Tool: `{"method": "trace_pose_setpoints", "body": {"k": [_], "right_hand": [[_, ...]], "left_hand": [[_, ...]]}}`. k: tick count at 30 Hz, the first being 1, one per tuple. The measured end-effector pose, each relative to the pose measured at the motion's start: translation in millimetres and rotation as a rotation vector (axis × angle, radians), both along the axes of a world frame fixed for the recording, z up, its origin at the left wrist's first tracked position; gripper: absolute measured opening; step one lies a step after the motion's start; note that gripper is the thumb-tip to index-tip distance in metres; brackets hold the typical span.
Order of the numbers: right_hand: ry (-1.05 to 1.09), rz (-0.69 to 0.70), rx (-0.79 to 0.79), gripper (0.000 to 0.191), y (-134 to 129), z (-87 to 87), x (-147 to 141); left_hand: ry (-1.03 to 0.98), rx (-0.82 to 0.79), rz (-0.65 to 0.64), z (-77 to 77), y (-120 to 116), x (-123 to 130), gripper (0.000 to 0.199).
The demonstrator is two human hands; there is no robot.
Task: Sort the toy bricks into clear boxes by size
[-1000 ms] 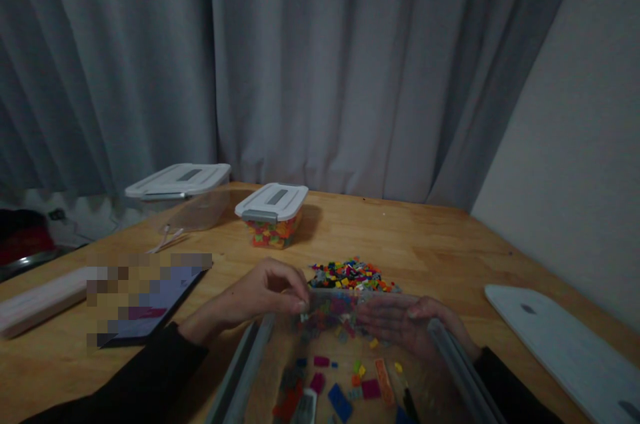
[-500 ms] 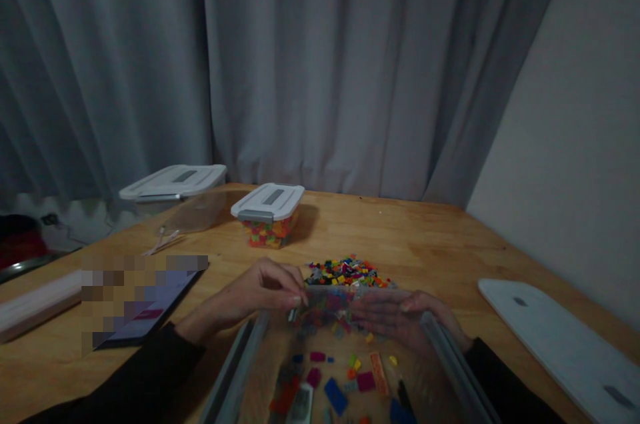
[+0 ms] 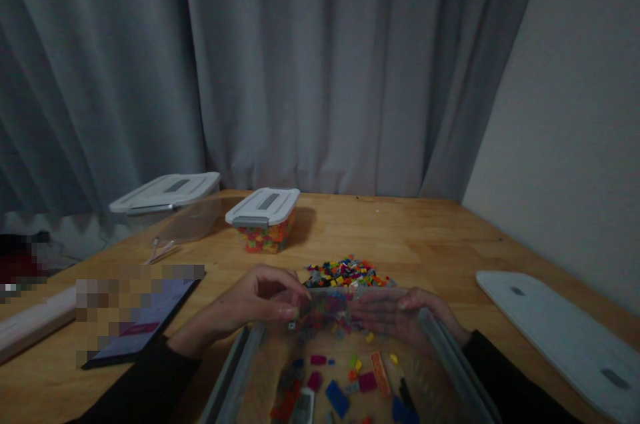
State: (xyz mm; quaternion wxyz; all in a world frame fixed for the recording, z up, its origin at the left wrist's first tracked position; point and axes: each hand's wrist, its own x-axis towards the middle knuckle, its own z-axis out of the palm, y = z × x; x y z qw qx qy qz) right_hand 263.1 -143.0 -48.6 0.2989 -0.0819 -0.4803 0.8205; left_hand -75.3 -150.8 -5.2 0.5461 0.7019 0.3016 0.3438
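Observation:
My left hand (image 3: 263, 301) reaches over the far left corner of a clear plastic box (image 3: 435, 381), its thumb and fingers curled together. Just under the thumb tip shows a small grey toy brick (image 3: 292, 325), which seems pinched there; the exact grip is partly hidden. My right hand (image 3: 400, 314) is at the far right of the box, fingers stretched flat behind the clear wall, thumb by the rim. Inside the box lie loose toy bricks, among them a blue brick (image 3: 337, 399) and an orange brick (image 3: 380, 374). Just beyond the box sits a heap of mixed small bricks (image 3: 347, 273).
A lidded box of colourful pieces (image 3: 263, 207) and a larger lidded clear box (image 3: 167, 191) stand at the back left. A tablet (image 3: 150, 317) lies left, beside a long pale object (image 3: 40, 321). A white lid (image 3: 555, 337) rests at right on the wooden table (image 3: 400, 227).
My left hand has shifted slightly down, and the grey brick at its thumb with it. My right hand stays at the box's far right. The camera view has moved a little.

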Motion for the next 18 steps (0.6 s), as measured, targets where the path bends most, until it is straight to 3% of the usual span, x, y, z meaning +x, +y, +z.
{"method": "trace_pose_setpoints", "body": {"k": [10, 14, 18], "right_hand": [[-0.011, -0.005, 0.0, 0.061, 6, -10.1, 4], [-0.032, -0.018, -0.002, 0.06, 7, -14.8, 5], [-0.049, -0.048, -0.005, 0.061, 7, -14.9, 5]], "left_hand": [[-0.064, -0.045, 0.042, 5.5, -3, 7, 0.035], [-0.1, -0.023, 0.299, 4.7, 3, 10, 0.03], [-0.012, 0.024, 0.556, -7.3, 21, 11, 0.033]]}}
